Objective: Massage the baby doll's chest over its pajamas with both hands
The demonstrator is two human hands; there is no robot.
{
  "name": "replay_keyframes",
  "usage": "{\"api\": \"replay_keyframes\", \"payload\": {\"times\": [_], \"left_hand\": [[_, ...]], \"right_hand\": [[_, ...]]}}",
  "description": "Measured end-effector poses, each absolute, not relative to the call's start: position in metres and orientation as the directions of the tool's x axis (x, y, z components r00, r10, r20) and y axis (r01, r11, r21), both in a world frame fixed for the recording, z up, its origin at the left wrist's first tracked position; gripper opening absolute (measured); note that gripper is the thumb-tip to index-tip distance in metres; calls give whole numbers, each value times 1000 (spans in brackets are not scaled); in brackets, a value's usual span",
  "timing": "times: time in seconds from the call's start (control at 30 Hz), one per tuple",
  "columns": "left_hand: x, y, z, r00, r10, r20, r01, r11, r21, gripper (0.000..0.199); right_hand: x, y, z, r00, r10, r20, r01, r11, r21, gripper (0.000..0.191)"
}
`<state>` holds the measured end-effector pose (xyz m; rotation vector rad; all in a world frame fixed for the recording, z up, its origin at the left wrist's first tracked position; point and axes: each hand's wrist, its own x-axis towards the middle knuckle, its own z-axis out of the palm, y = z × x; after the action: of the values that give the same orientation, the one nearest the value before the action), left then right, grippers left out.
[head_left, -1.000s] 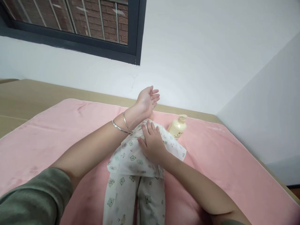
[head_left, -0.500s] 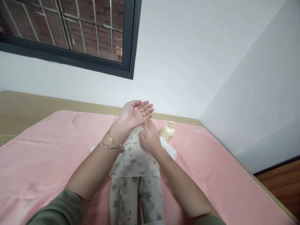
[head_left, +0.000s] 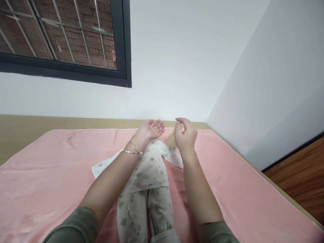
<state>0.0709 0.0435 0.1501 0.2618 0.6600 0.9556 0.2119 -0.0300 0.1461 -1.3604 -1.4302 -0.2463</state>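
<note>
My left hand (head_left: 153, 129) is palm up, its fingers slightly curled and nothing solid in it. It is over the collar end of a white baby top (head_left: 152, 165) printed with small bears. Matching trousers (head_left: 158, 211) lie below the top's hem. My right hand (head_left: 186, 135) is raised beside a pale yellow bottle (head_left: 171, 141), with its fingers bent and thumb apart. The hand covers the bottle's upper part, so I cannot tell whether they touch. A silver bracelet (head_left: 133, 152) circles my left wrist.
A pink blanket (head_left: 58, 175) spreads under the clothes, on a tan surface (head_left: 22, 130). White walls (head_left: 172, 67) rise behind, with a barred, dark-framed window (head_left: 123, 50) at upper left. A wooden panel (head_left: 301, 175) is at right.
My right hand has left my left hand and moved right, up to the bottle. My left hand remains palm up, now tilted flatter. The view has shifted slightly right.
</note>
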Motion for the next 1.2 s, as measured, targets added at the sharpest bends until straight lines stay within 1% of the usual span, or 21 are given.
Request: {"api": "replay_keyframes", "payload": {"times": [0.03,0.07,0.13,0.2,0.27,0.37,0.43,0.6,0.73,0.87,0.93,1.07,1.13,1.2], "left_hand": [[80,46,144,421,800,-427,-642,596,483,26],[88,48,138,441,780,-445,-615,623,484,27],[104,48,129,480,748,-458,-573,663,483,27],[115,45,125,509,731,-456,-553,683,477,28],[122,43,125,516,731,-446,-559,682,471,30],[123,39,128,492,754,-436,-593,656,467,37],[116,34,129,467,767,-441,-610,640,467,39],[74,7,133,433,782,-448,-626,619,475,38],[34,-25,149,389,830,-401,-618,557,554,40],[8,-60,171,416,868,-269,-684,494,537,44],[3,-78,180,409,885,-223,-703,461,542,45],[-2,-105,185,476,866,-155,-669,471,574,48],[-2,-111,183,463,873,-153,-665,456,591,49],[-1,-113,179,433,884,-179,-657,445,609,54]], "right_hand": [[221,-26,146,270,580,769,803,305,-512,37],[229,-21,143,253,616,746,806,293,-515,41],[241,-10,135,120,725,678,824,308,-475,51],[245,-1,126,-30,792,610,850,342,-402,57],[244,6,119,-67,821,567,899,296,-323,56],[237,9,114,-56,870,490,969,165,-182,45],[230,8,111,-62,889,455,982,136,-131,43],[216,8,103,-30,870,492,994,76,-74,47],[214,12,95,20,849,528,999,3,-44,48],[212,12,91,17,833,553,999,-32,18,46],[209,12,92,25,839,544,999,-32,4,45],[205,6,98,14,855,518,994,44,-100,48],[202,-4,107,62,889,454,977,39,-210,48],[195,-24,119,97,914,395,929,60,-366,49]]}}
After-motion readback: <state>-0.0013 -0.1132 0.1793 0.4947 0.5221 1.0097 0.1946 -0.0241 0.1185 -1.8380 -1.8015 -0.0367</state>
